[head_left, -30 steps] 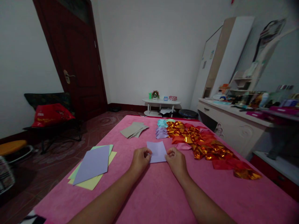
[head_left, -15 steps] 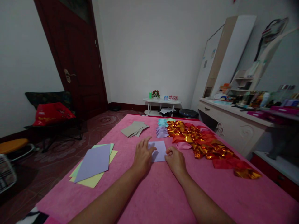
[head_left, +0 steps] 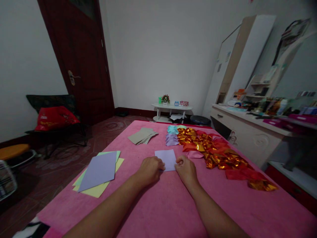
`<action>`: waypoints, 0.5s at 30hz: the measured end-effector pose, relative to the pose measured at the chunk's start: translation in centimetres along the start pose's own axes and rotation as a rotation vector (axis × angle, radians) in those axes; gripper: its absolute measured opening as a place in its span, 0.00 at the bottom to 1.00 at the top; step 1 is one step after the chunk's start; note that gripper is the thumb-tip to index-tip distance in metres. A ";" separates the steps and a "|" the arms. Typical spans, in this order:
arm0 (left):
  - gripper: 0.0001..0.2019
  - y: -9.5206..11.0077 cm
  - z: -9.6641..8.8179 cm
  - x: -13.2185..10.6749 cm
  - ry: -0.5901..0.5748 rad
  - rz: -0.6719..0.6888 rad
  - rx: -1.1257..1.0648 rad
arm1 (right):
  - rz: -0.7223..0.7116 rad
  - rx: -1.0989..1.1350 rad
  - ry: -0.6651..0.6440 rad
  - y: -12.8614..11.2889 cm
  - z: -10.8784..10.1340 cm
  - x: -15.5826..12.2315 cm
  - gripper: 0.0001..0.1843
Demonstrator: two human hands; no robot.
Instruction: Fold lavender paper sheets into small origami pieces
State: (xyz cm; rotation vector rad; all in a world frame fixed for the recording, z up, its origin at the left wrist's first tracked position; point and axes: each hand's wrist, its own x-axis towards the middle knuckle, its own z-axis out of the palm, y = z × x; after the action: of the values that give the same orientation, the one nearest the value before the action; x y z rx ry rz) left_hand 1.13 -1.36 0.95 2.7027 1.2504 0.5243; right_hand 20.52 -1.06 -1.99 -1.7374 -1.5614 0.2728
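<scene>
A light purple square of paper (head_left: 167,158) lies between my two hands on the pink cloth (head_left: 170,201). My left hand (head_left: 151,167) has its fingers curled and closed at the paper's near left corner. On the opposite side, my right hand (head_left: 185,167) pinches the right edge near the lower corner. Beyond the paper stand several folded purple paper pieces (head_left: 171,139), beside rows of shiny gold folded pieces (head_left: 210,145). A folded pink piece (head_left: 195,154) lies just past my right hand.
Larger purple sheets (head_left: 99,170) rest over green and yellow ones (head_left: 100,190) at left. Grey-beige papers (head_left: 142,136) are fanned behind my left hand. A cluttered dressing table (head_left: 247,122) stands right; a low white table (head_left: 170,107) is against the far wall.
My left hand has come down from over the paper toward its near left corner, its raised fingers now curled. The paper's upper left is uncovered. My right hand has stayed in place.
</scene>
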 end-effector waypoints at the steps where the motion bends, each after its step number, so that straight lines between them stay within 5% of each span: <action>1: 0.10 0.0 -0.1 -0.1 0.016 -0.023 -0.011 | 0.005 -0.003 -0.002 -0.1 0.0 0.0 0.06; 5: 0.07 0.4 0.1 0.4 0.104 -0.201 -0.033 | 0.016 -0.023 -0.011 -0.4 -0.1 -0.1 0.06; 8: 0.14 0.4 0.8 1.3 0.134 -0.354 -0.052 | 0.011 -0.035 -0.009 -0.5 -0.2 -0.3 0.06; 15: 0.14 -2.5 1.6 1.1 0.100 -0.259 -0.322 | 0.018 -0.034 -0.028 -0.4 -0.4 -0.1 0.05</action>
State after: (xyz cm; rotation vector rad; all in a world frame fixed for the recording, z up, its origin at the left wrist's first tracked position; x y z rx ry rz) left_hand 0.60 1.14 -0.90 2.2373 1.3777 0.7593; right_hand 20.46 -1.37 -1.51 -1.7813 -1.5794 0.2823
